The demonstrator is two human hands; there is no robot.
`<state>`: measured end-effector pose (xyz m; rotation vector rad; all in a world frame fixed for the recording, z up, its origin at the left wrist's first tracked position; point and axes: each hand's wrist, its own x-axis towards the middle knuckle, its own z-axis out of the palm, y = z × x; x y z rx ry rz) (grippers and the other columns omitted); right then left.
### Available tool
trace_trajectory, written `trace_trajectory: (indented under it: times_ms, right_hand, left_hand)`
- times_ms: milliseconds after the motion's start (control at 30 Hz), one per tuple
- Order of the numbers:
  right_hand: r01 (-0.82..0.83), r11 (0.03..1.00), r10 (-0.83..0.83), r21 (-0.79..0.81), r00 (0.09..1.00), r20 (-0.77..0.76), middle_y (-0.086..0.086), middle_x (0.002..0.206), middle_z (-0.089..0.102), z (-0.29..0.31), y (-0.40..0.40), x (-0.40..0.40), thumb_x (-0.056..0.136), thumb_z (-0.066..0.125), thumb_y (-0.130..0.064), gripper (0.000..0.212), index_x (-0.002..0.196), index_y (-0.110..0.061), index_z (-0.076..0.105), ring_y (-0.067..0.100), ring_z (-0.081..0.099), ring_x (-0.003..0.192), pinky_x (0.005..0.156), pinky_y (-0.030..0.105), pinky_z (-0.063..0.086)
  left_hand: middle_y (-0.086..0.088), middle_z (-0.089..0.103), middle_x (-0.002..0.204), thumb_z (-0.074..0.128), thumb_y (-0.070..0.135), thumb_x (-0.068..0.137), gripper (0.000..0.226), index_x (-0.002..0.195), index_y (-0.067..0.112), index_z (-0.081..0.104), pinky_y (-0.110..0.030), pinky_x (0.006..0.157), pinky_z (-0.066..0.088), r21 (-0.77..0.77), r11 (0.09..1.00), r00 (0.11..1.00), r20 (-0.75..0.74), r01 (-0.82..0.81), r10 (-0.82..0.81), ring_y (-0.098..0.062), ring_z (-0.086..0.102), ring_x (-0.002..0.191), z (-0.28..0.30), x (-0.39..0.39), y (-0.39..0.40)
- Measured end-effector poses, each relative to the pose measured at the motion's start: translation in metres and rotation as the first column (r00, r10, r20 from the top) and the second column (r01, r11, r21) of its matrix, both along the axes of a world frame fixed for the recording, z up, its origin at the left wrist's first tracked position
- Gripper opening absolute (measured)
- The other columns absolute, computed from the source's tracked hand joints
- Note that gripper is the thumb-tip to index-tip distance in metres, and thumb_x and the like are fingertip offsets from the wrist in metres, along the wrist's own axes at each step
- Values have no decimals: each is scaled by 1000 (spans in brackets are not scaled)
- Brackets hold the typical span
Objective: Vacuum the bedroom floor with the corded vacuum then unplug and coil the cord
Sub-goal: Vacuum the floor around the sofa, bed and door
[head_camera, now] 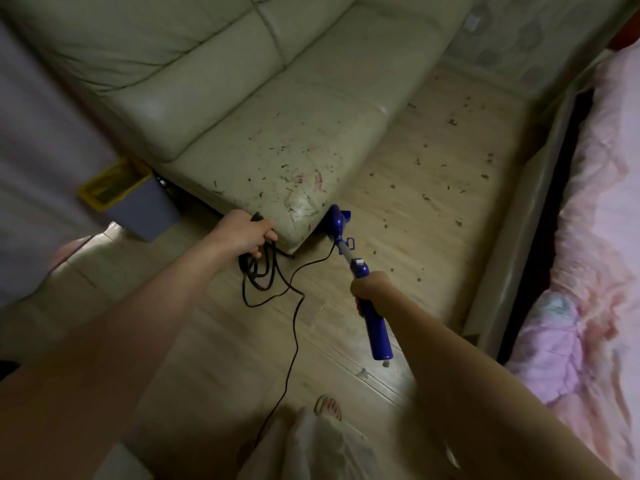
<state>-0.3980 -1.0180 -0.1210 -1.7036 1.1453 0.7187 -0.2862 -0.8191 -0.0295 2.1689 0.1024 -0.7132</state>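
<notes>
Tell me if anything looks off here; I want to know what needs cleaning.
Dark debris is scattered over the wooden floor between the sofa and the bed, and the sofa's front corner seat is flecked with scraps and reddish marks. The black cord trails loose across the floor.

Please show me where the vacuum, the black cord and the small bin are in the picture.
vacuum (375,327): head view, on its blue handle below the right hand.
cord (294,327): head view, on the loose strand across the floor.
bin (145,209): head view, on its grey side wall.
</notes>
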Motion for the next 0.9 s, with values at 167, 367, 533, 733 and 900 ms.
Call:
trace_trajectory:
  times_ms: [167,367,533,733,900]
  right_hand:
    - [-81,995,81,-65,997,-14,11,75,57,5,1,-3,90,57,-3,33,121,3,48,20,55,55,40,26,43]
    - [-120,991,117,-51,992,-55,11,77,59,34,28,-27,91,57,-4,27,117,0,51,17,56,57,44,25,46]
    - [-66,996,60,-58,993,-102,12,80,63,46,67,-72,89,59,-5,17,104,-1,53,19,59,61,55,27,54]
    - [30,999,-33,-33,995,-91,13,82,65,59,126,-99,85,63,-6,13,96,-2,56,20,61,62,64,31,57]
    - [137,989,-131,60,987,-96,11,78,62,82,166,-116,89,63,-10,21,106,-1,55,18,60,60,51,26,51]
  left_hand:
    - [5,46,51,49,26,98,32,77,13,69,-34,78,53,25,999,999,-24,30,-30,-15,49,57,-4,3,10]
    - [6,50,65,49,27,98,27,85,14,69,-34,84,54,50,986,987,-41,160,-158,-13,54,67,-1,3,28]
    - [3,52,68,52,25,95,24,89,12,71,-40,89,53,41,960,961,-27,277,-276,-15,54,68,12,-5,42]
    - [0,55,68,52,26,96,25,94,8,71,-34,78,54,5,916,916,-10,401,-401,-16,54,67,26,-23,55]
    - [3,55,69,50,26,97,26,95,9,69,-29,68,52,-6,870,870,-33,492,-492,-14,52,66,22,-37,64]
